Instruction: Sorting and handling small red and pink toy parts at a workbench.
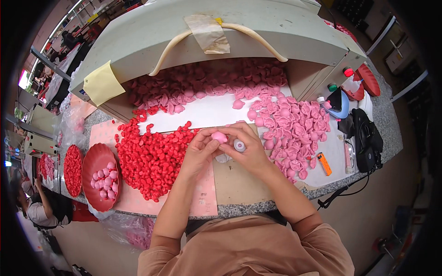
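In front of my body, both hands meet around a small rounded pink piece (219, 137), smooth and glossy. The fingertips of my left hand (199, 152) pinch it from one side, and those of my right hand (248, 147) from the other. A small white bottle with a round pale end (239, 145) also sits within the curled fingers of my right hand. Left of my hands spreads a heap of small red pieces (154, 161). On the right is a pile of pink petal-like and rounded pieces (294, 129).
A grey machine housing (138, 43) arches over more pink pieces at the back. At the left stands a red scalloped bowl (91, 156) with pink balls. On the right lie an orange lighter (324, 164) and a black bag (368, 138). Another person (43, 211) is far left.
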A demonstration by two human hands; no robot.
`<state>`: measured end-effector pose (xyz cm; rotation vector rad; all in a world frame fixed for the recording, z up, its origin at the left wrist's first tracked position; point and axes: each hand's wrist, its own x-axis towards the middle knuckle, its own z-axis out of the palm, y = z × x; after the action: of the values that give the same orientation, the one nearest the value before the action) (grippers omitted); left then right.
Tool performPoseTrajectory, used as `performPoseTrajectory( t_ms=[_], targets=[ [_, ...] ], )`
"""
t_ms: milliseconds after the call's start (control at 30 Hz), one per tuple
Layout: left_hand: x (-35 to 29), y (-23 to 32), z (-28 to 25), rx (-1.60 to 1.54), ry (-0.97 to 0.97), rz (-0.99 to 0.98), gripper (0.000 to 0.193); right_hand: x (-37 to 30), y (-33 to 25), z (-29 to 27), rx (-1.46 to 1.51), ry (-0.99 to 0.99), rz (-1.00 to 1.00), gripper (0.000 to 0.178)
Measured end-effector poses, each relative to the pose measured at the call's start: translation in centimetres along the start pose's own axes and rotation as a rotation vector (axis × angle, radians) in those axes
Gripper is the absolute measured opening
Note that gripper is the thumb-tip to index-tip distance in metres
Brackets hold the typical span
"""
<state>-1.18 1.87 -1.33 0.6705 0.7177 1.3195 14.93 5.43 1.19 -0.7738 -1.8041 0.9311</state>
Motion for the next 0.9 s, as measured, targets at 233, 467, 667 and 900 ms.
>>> performPoseTrajectory(
  t_ms=[233, 467, 667, 900],
  targets=[
    [0.0, 0.0, -0.6, 0.020, -0.044, 0.021, 0.028, -0.2, 0.4, 0.1, 0.079, -0.060, -0.017, 0.034],
    [-0.1, -0.4, -0.6, 0.059, -0.048, 0.094, 0.028, -0.1, 0.1, -0.2, -0.038, -0.053, -0.126, 0.033],
    [-0.1, -0.3, -0.1, 0.013, -0.037, 0.078, 0.031, -0.5, 0.1, 0.1, 0.065, -0.042, 0.032, 0.031],
    [0.1, 0.2, -0.2, 0.021, -0.018, -0.004, 0.035, 0.1, 0.6, -0.3, 0.637, -0.069, 0.561, 0.023]
  ],
)
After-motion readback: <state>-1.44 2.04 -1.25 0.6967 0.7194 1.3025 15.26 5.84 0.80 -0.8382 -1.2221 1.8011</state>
